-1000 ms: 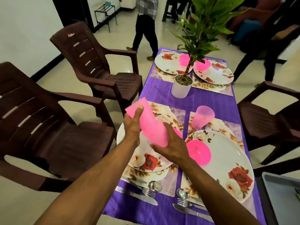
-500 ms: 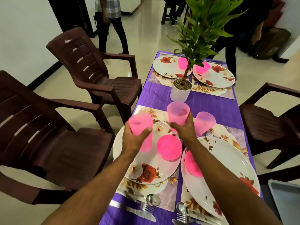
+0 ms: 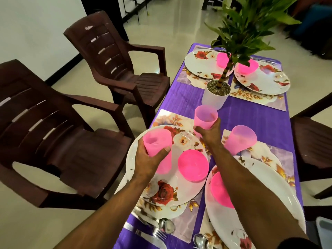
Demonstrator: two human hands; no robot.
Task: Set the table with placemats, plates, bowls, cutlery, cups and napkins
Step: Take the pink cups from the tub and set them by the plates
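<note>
My left hand [image 3: 150, 161] grips a pink cup [image 3: 158, 145] above the near-left floral plate [image 3: 161, 193]. My right hand [image 3: 208, 133] holds a second pink cup [image 3: 205, 117] upright past that plate's far edge, near the white plant pot [image 3: 214, 95]. A pink bowl [image 3: 193, 165] sits on the near-left plate. Another pink cup [image 3: 241, 139] stands by the near-right plate [image 3: 269, 191], whose pink bowl [image 3: 220, 191] my right arm partly hides. Floral placemats [image 3: 172, 116] lie under the plates. Cutlery [image 3: 158, 229] lies at the near edge.
A purple cloth [image 3: 239, 116] covers the table. Two far settings carry plates [image 3: 201, 66] with a pink cup [image 3: 222, 59] and a bowl [image 3: 248, 66]. The leafy plant [image 3: 246, 29] overhangs the middle. Brown plastic chairs [image 3: 124, 69] stand left and right. A grey tray corner [image 3: 324, 230] shows bottom right.
The stacked cups were pulled apart, one into each hand. My right hand has carried its cup farther forward toward the plant pot; my left hand stays over the near-left plate.
</note>
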